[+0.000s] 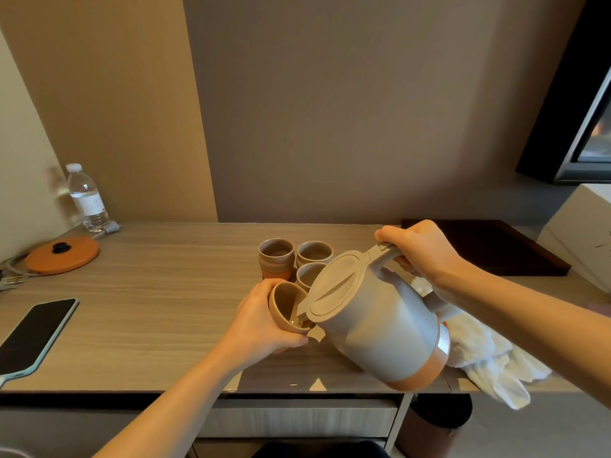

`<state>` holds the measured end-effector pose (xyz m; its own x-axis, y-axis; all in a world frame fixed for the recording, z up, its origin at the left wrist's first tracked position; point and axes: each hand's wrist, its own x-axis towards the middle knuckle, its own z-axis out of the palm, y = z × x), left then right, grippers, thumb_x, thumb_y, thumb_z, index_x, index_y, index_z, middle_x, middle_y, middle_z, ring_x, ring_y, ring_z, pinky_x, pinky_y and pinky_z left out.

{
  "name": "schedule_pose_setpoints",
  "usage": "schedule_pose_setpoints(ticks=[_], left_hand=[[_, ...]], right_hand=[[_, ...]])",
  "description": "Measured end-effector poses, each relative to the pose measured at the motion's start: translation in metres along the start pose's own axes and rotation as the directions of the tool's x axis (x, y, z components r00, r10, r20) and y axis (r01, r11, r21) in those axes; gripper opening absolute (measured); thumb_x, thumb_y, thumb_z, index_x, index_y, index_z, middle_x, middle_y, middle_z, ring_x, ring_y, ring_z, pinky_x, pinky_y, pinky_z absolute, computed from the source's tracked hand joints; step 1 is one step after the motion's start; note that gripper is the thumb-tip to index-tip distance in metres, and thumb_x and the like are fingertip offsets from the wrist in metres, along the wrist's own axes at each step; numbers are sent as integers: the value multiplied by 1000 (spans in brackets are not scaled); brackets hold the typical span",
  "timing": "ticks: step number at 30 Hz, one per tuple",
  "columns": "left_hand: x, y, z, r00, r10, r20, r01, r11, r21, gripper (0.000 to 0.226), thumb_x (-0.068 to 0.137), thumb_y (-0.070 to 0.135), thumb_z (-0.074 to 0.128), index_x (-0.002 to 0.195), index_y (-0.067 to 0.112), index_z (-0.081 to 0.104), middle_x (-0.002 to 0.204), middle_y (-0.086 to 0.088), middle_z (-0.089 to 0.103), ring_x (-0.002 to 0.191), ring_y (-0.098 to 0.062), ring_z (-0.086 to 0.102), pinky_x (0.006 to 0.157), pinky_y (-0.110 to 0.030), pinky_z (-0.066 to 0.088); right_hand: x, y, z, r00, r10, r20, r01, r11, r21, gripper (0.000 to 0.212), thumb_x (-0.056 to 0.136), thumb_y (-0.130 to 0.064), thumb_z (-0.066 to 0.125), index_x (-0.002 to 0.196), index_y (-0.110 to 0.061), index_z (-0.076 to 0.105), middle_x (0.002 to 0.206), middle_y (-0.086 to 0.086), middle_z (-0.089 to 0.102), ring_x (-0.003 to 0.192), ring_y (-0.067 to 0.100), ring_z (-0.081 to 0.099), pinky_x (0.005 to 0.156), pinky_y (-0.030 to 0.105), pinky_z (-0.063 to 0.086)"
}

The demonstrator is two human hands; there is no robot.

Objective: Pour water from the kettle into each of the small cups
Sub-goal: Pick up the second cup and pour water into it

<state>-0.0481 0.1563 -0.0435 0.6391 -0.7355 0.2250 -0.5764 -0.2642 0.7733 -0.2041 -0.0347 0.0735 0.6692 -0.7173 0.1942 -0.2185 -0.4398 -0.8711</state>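
A grey kettle (377,325) with an orange base band is tilted to the left, its spout inside a small tan cup (285,305). My right hand (420,251) grips the kettle's handle. My left hand (261,319) holds the tan cup, tipped toward the spout, just above the desk. A little water shows at the cup's bottom. Behind it stand three more small cups: a stacked pair at the back left (276,257), one at the back right (314,252), and one (309,274) partly hidden by the kettle lid.
The wooden desk (158,292) carries an orange kettle base (62,254) and a water bottle (87,198) at the far left, and a phone (33,335) at the front left. A white towel (489,358) lies under the kettle's right side. A dark tray (496,246) sits at the back right.
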Motion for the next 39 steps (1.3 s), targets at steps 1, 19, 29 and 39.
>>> schedule_pose_setpoints(ticks=[1,19,29,39], left_hand=[[-1,-1,1,1000,-1,3,1,1000,-4,82,51,32,96,116,38,47,113,20,56,102,-3,56,73,-12,46],[0,-5,3,1000,-25,-10,24,999,-43,83,49,35,96,114,41,46,112,20,57,103,-4,57,80,-19,50],[2,-1,1,999,-29,-21,27,997,-70,84,48,37,96,116,39,47,111,22,59,103,-4,58,78,-17,50],[1,6,1,999,-38,-25,35,993,-115,80,49,33,97,111,40,48,109,21,60,101,-3,58,76,-16,49]], right_hand=[[0,0,0,1000,-2,3,2,1000,-7,42,83,-23,62,43,-10,56,39,-2,43,45,15,39,52,29,36],[1,-6,0,1000,-22,12,23,999,-46,46,83,-22,62,39,-14,51,33,-7,39,41,12,36,48,25,34],[4,-15,-3,1000,8,-5,-8,999,-47,46,79,-22,63,37,-15,48,34,-5,37,39,12,33,46,25,32],[9,-21,-6,1000,-10,4,11,998,-64,50,80,-23,63,33,-17,46,32,-6,34,33,9,30,46,25,29]])
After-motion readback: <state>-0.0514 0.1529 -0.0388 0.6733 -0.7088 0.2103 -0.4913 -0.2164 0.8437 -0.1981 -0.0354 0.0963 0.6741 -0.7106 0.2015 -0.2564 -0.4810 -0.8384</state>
